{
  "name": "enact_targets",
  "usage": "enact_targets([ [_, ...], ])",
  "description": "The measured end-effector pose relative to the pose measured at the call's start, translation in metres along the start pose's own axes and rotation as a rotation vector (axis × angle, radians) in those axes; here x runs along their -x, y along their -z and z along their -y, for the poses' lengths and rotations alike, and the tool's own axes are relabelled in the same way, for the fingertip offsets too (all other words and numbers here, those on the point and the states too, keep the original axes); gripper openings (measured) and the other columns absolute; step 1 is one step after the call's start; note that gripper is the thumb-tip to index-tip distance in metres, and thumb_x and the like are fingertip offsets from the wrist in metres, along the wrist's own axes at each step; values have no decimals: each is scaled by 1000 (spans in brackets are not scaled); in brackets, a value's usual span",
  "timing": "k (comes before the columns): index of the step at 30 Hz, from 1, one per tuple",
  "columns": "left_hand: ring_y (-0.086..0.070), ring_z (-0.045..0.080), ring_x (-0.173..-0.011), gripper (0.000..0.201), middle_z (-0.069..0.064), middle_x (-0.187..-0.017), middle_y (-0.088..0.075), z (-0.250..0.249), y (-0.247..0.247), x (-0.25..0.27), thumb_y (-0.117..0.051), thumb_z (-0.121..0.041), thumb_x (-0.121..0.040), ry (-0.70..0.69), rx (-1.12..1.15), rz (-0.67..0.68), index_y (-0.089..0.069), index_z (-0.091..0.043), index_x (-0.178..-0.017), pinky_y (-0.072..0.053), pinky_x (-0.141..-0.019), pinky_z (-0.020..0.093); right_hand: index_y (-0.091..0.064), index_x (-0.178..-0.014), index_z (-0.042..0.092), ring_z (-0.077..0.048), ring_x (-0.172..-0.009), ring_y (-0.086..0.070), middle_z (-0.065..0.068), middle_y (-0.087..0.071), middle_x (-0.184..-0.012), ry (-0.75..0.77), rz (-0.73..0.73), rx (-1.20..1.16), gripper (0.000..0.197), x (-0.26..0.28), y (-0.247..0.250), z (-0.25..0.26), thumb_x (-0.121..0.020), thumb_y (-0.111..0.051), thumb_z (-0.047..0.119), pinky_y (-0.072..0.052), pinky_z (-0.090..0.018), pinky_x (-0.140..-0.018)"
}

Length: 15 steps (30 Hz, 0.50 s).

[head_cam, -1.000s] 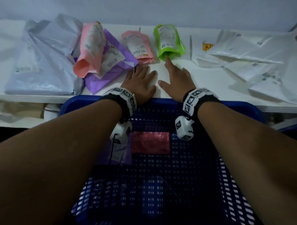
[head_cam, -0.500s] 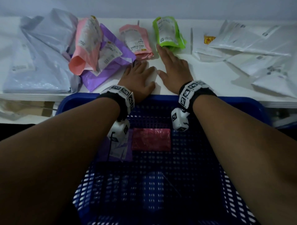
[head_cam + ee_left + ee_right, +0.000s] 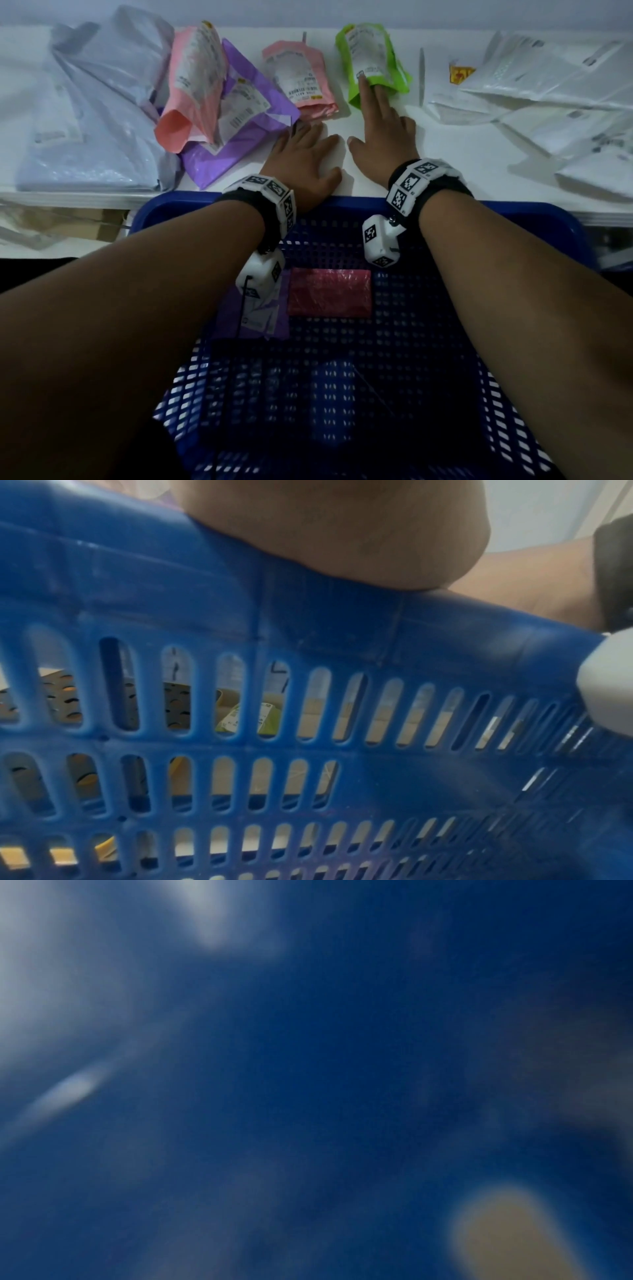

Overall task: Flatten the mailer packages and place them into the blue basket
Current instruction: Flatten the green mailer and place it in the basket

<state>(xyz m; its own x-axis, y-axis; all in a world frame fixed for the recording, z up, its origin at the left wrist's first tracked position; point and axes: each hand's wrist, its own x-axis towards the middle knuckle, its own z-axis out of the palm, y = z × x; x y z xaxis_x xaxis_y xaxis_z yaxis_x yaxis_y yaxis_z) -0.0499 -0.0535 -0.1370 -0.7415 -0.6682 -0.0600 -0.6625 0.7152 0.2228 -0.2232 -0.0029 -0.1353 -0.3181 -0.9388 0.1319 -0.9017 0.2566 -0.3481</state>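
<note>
A green mailer lies at the back of the white table. My right hand stretches forward with straight fingers, and its fingertips press on the near end of the green mailer. My left hand lies flat on the table, its fingers just short of a pink mailer. The blue basket sits under both forearms and holds a red mailer and a purple mailer. In the left wrist view my palm rests on the basket rim. The right wrist view is a blue blur.
A salmon mailer lies over a purple mailer left of my hands. Large grey mailers are piled at the far left. Several white mailers spread over the right side. Bare table shows between the hands and the white pile.
My right hand slid forward, and its fingertips went from the green mailer's near edge onto its lower end. The left hand stayed almost where it was.
</note>
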Motion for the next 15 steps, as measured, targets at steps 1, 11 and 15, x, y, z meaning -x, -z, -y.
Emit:
enact_targets([
  [1, -5, 24, -154, 80, 7, -166, -13, 0, 0, 0, -28, -61, -85, 0, 6, -2, -23, -27, -157, -1, -124, 47, 4, -159, 24, -30, -144, -32, -5, -6, -167, -4, -1, -4, 88, 0, 0, 0, -94, -54, 30, -25, -51, -112],
  [11, -13, 24, -152, 76, 7, -163, -22, 1, 2, 2, -40, -57, -88, -22, 56, -79, -31, -21, -154, -5, -123, 46, -21, -158, 17, -24, -149, -24, -8, -20, -164, -85, -236, -302, 70, 9, 7, 0, -95, -54, 17, -24, -30, -117],
  [15, -16, 24, -152, 82, 8, -162, -25, 0, 1, 3, -39, -58, -83, -33, 111, -106, -31, -17, -154, -7, -123, 45, -57, -139, 16, -19, -131, -50, -4, -56, -141, -398, -424, -792, 47, 12, 15, -11, -92, -59, 15, -40, -37, -113],
])
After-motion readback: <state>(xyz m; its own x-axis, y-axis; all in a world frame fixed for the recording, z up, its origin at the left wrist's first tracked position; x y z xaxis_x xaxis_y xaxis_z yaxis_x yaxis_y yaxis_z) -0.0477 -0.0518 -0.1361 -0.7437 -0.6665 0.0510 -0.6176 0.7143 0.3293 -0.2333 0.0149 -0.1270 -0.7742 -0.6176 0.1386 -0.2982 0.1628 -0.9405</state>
